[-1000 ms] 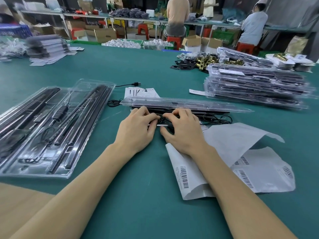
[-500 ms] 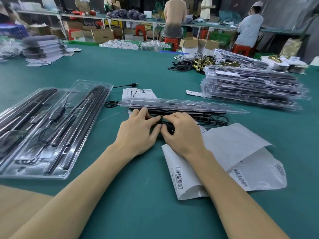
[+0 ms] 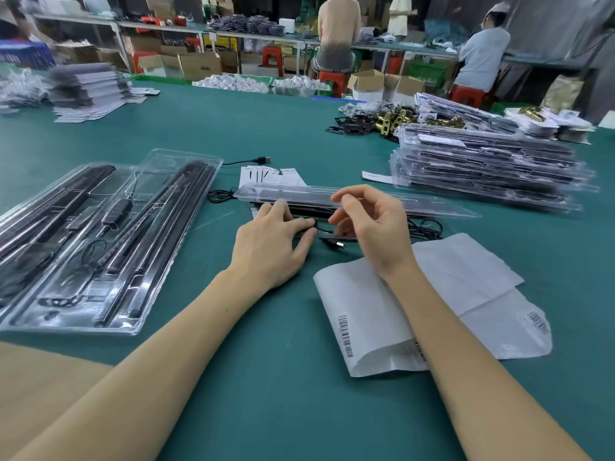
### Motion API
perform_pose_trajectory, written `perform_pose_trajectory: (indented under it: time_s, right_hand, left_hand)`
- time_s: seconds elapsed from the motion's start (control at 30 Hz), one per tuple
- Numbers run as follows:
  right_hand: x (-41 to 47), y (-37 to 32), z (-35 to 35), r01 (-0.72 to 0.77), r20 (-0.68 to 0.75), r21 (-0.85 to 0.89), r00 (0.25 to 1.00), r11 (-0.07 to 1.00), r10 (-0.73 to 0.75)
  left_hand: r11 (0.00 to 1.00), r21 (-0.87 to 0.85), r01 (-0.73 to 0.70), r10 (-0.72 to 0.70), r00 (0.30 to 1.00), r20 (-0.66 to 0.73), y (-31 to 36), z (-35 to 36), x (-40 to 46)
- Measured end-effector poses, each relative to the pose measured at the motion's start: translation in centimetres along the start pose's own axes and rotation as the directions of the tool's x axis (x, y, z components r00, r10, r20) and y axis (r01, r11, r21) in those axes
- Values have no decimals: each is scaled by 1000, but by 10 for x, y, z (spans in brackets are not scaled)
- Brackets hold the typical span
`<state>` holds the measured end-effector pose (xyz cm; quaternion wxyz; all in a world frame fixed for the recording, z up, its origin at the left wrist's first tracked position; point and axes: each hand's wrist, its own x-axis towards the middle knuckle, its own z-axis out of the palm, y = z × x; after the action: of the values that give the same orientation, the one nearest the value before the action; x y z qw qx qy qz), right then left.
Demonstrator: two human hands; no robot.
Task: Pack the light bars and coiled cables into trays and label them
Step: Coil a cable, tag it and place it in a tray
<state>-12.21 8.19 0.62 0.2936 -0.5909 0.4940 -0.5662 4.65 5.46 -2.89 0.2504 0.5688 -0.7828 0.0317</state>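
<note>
A busy packing room is seen, with a green worktop running back toward shelves, cartons and seated workers. A clear tray lies crosswise just ahead of the hands, dark light bars being visible under it; a thin black cable trails out at its right end, and its plug lies on the worktop between the hands. Filled open trays are laid at the left, a stack of closed trays at the far right, and white barcode-labelled bags under the right forearm. The cable is judged light and limp, likely to spring out of a coil, so it is best taken near the plug and wound in loops; the tray looks thin, flexible and slippery, best held by its rim. The left hand is laid low, the cable pinched between thumb and fingertips at the tray's near edge. The right hand is raised above the cable, fingers loosely curled with thumb and forefinger close together; whether anything is held there cannot be told.
</note>
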Motion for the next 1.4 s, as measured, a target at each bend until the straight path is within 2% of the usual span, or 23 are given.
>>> perform_pose_trajectory:
  time_s: [0.03,0.1,0.17,0.23,0.33,0.47,0.53,0.7,0.83,1.0,1.07,1.27,1.4]
  right_hand:
    - [0,1,-5,-23,28,-68,999,997,25]
    - [-3,8,-13,3,48,-332,999,943,14]
    - [-9,15,-21,14,25,-607,1000,794,2]
    - [-15,19,-26,-15,-57,-755,998,655,-42]
    - [-19,23,-29,-84,-181,-765,980,639,-88]
    - [-24,28,-26,-102,-170,-843,982,528,-83]
    - [-23,29,-24,-108,-171,-855,982,507,-78]
    - [-24,33,-22,-126,-223,-793,971,597,-91]
    - [-25,33,-24,-169,-238,-823,969,542,-58]
    - [-22,29,-26,-203,-239,-774,971,600,21]
    - [-21,26,-24,-215,-246,-779,969,589,29]
    - [-21,21,-26,-186,-276,-803,958,566,-76]
    - [-23,17,-21,-112,-325,-761,918,639,-226]
  left_hand:
    - [1000,-8,2,-2,1000,-5,0,0,0]
    - [1000,-17,5,-5,1000,-9,0,1,-1]
    - [1000,-14,2,-2,1000,-11,0,2,-1]
    - [1000,-17,-1,1,1000,-16,0,2,-1]
    - [1000,-21,0,0,1000,-31,0,2,-1]
    - [1000,-9,-10,9,1000,-8,-3,3,0]
    - [1000,-4,-16,16,1000,11,-2,3,2]
    - [1000,22,12,-12,1000,8,0,4,7]
    - [1000,17,21,-21,1000,12,0,4,7]
    - [999,23,27,-27,1000,14,1,3,6]
    - [999,27,29,-30,999,15,2,2,7]
    - [999,26,22,-23,1000,14,2,1,7]
    - [1000,19,8,-8,1000,17,2,0,7]
